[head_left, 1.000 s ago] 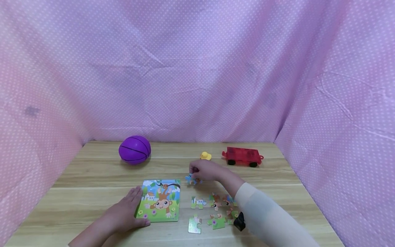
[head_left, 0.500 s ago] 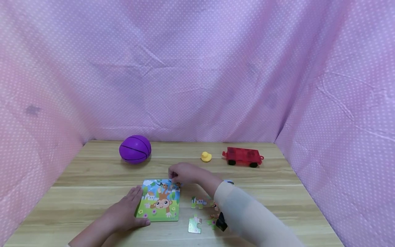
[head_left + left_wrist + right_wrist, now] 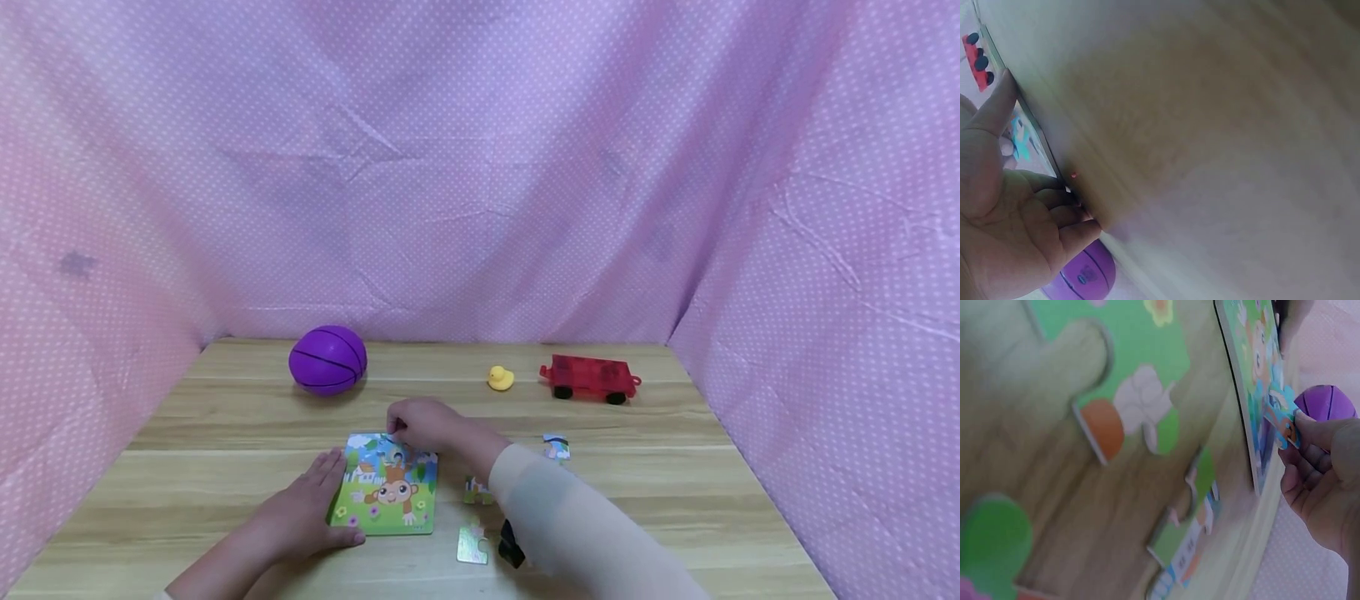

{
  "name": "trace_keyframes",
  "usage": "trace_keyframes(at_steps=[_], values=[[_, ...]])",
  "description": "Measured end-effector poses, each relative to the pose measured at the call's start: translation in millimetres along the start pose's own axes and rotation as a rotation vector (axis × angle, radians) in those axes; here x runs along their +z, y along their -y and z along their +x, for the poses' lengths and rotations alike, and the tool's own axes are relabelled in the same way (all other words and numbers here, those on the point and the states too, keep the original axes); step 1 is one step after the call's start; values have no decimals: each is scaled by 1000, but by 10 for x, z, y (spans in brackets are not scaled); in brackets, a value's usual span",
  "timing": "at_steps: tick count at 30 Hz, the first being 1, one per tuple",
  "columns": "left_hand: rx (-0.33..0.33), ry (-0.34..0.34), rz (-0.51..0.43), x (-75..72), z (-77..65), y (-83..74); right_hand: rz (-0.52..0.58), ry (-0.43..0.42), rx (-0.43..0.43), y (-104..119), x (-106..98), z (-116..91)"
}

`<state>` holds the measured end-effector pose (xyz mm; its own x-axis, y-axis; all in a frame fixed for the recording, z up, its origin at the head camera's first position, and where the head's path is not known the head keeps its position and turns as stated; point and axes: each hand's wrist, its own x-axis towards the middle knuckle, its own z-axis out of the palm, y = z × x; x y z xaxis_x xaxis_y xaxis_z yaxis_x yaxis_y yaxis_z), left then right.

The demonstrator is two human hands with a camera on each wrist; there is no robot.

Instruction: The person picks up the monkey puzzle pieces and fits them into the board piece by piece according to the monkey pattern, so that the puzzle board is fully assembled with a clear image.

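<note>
A square monkey puzzle board (image 3: 386, 508) lies on the wooden table, its picture in green, blue and brown. My left hand (image 3: 303, 508) rests along its left edge, fingers extended and thumb at the near corner; in the left wrist view the fingertips meet the tabletop beside the board. Over the board's upper part, my right hand (image 3: 426, 425) pinches a blue and brown puzzle piece (image 3: 1283, 415) between thumb and fingers, close over the picture. Loose puzzle pieces (image 3: 472, 544) lie right of the board, several of them hidden under the right sleeve.
A purple ball (image 3: 327, 360) sits at the back left. Further right along the back are a yellow rubber duck (image 3: 500, 378) and a red toy wagon (image 3: 591, 378) with black wheels. Pink dotted cloth (image 3: 450, 167) hangs around the table. One piece (image 3: 557, 447) lies beyond the right forearm.
My right hand has carried the puzzle piece leftward, from beside the duck to over the board's upper part. The left hand keeps its place at the board's edge.
</note>
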<state>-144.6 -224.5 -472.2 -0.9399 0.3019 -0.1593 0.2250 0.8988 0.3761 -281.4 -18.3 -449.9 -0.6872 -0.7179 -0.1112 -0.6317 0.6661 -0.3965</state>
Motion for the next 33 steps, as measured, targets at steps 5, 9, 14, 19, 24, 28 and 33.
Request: trace_keyframes(at_steps=[5,9,14,19,24,28,33], values=[[0,7,-5,-1,7,5,-77,-19,-16,-5,67,51],[-1,13,-8,-5,7,4,-167,6,-29,10,105,46],[7,5,3,-15,1,-9,-321,20,-63,71,143,-1],[-4,5,-5,-17,-5,-4,-399,17,-65,125,199,-15],[-3,1,-11,-13,-5,0,-408,13,-44,148,219,-1],[-3,-2,-9,-3,-2,7,-399,10,-37,164,220,0],[-4,-5,8,11,1,9,-392,12,-44,193,213,-7]])
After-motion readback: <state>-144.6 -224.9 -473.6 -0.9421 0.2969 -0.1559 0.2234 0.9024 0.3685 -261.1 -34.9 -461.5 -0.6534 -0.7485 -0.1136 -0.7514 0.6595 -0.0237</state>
